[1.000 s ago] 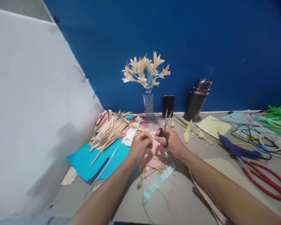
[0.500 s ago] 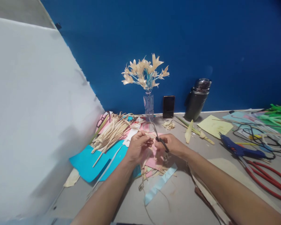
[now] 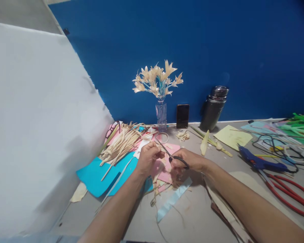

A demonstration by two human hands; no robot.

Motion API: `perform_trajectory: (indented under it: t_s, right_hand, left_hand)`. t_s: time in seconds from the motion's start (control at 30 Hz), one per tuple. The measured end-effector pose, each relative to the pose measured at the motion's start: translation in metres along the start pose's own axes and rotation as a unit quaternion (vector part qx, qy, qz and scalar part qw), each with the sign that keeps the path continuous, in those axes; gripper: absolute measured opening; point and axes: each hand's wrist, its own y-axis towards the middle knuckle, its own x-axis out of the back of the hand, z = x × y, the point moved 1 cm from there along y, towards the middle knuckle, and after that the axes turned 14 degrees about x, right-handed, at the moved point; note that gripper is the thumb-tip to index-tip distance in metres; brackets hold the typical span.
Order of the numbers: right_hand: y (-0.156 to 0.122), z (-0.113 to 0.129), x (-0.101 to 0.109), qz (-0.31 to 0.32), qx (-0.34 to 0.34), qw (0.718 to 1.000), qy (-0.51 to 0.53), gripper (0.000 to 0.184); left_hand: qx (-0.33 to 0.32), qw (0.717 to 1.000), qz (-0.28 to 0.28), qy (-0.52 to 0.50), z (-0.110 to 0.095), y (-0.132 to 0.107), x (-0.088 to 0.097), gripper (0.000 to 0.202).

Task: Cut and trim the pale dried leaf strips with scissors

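Observation:
My right hand (image 3: pixel 183 160) is closed round the dark handles of a pair of scissors (image 3: pixel 179 161), whose blades point up and left toward my left fingertips. My left hand (image 3: pixel 149 156) is pinched on a small pale piece of dried husk, mostly hidden by the fingers. Under both hands lie pink paper (image 3: pixel 164 173) and husk scraps. A light blue ribbon strip (image 3: pixel 174 199) rests just nearer to me, and a roll of tape (image 3: pixel 162 137) lies just beyond the scissors' tips.
A clear bottle (image 3: pixel 161 116) holds husk flowers (image 3: pixel 155 79). Beside it stand a phone (image 3: pixel 182 116) and a flask (image 3: pixel 214 109). Dried husk strips (image 3: pixel 123 141) lie on blue sheets (image 3: pixel 98 180) at left. A glue gun (image 3: pixel 260 162) and red-handled shears (image 3: pixel 291 192) are at right.
The scissors have swung from pointing nearly upward to slanting left, their blades now by my left fingertips. My right hand has turned with them; my left hand has hardly moved.

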Motion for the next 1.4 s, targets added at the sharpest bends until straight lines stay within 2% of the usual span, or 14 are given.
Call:
perform_trajectory:
  t_s: [0.47,0.67,0.87,1.0,1.1,1.2,1.3,1.4]
  right_hand:
    - [-0.002,0.000,0.003,0.016,0.018,1.000,0.012,0.039]
    - [0.000,-0.002,0.005,0.018,0.013,1.000,-0.012,0.042]
    - [0.001,-0.002,0.005,0.011,0.000,0.999,-0.033,0.042]
    - [-0.001,-0.003,0.005,-0.004,-0.038,0.999,-0.011,0.042]
    - [0.001,-0.004,0.005,-0.045,-0.033,0.998,-0.007,0.038]
    - [0.006,-0.004,0.003,-0.158,0.021,0.987,0.031,0.029]
    - [0.010,-0.005,0.001,-0.259,0.064,0.961,0.075,0.038]
    - [0.012,-0.007,-0.002,-0.285,0.077,0.951,0.089,0.035]
  left_hand:
    - [-0.015,1.000,-0.011,-0.007,-0.003,-0.002,-0.002,0.020]
    - [-0.014,0.999,-0.030,0.021,-0.002,-0.001,0.000,0.014]
    - [-0.015,0.998,-0.046,0.029,-0.002,0.000,0.002,0.015]
    - [-0.013,0.999,-0.034,0.023,-0.001,0.001,0.005,0.015]
    - [-0.009,1.000,-0.022,0.017,0.000,0.001,0.006,0.015]
    - [0.000,1.000,-0.014,0.016,0.002,0.001,0.002,0.016]
    - [0.020,1.000,-0.016,0.012,0.006,0.000,-0.007,0.020]
    - [0.057,0.998,-0.013,-0.013,0.011,-0.002,-0.013,0.024]
